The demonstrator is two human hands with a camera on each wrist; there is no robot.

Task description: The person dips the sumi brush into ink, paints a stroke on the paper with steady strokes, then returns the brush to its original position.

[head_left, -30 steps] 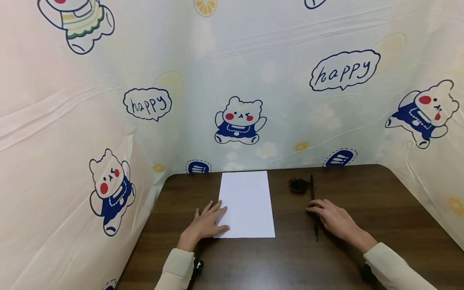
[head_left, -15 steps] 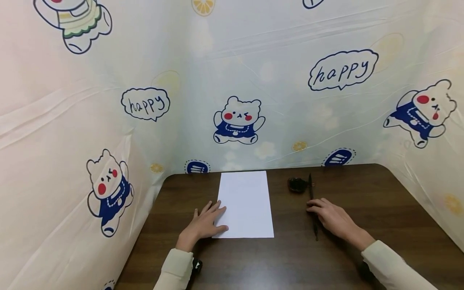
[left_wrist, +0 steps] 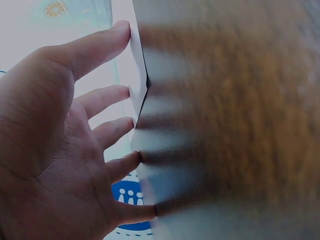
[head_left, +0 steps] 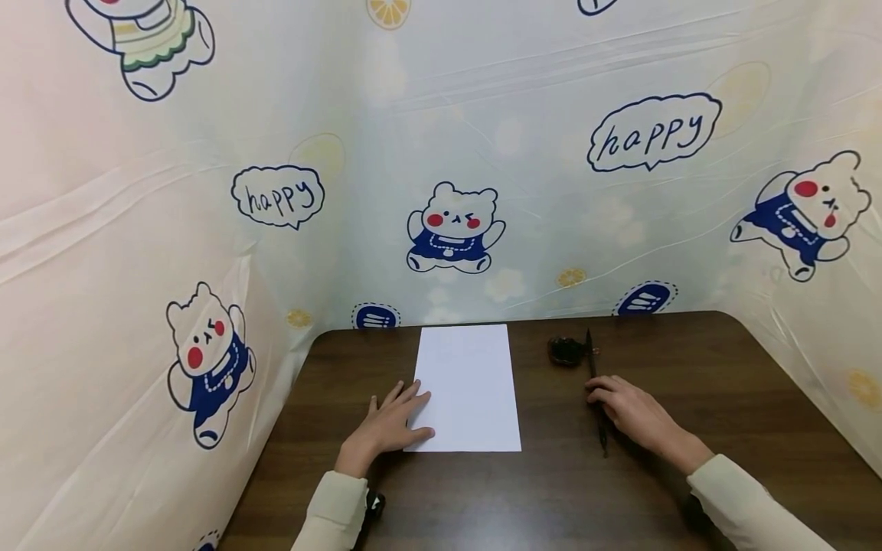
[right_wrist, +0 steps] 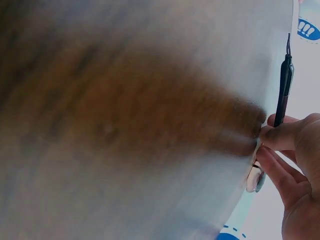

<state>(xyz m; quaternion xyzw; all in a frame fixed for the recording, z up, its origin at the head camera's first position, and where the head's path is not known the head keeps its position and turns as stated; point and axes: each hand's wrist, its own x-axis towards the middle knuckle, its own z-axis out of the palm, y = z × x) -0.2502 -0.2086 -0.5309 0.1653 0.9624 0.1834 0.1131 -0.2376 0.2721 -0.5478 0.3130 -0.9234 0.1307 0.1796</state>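
My left hand [head_left: 387, 422] rests with fingers spread on the left edge of a white sheet of paper [head_left: 472, 386]. In the left wrist view, the fingertips [left_wrist: 120, 32] press down along the sheet [left_wrist: 137, 60], whose edge is slightly raised. My right hand [head_left: 634, 413] pinches a dark writing brush [head_left: 602, 438] around the middle of its shaft. Its pointed end lies beside a small black object [head_left: 567, 352], too dark to make out. The right wrist view shows the brush's looped end [right_wrist: 285, 82] rising past the thumb and fingers.
A dark brown wooden table [head_left: 468, 505] lies under everything. Its far edge meets a pale curtain [head_left: 537, 191] printed with bears, which also hangs at the left and right sides. A small black device [head_left: 375, 505] sits by the left sleeve.
The right hand has shifted slightly to the right along with the near part of the brush. The left hand and the paper keep their place.
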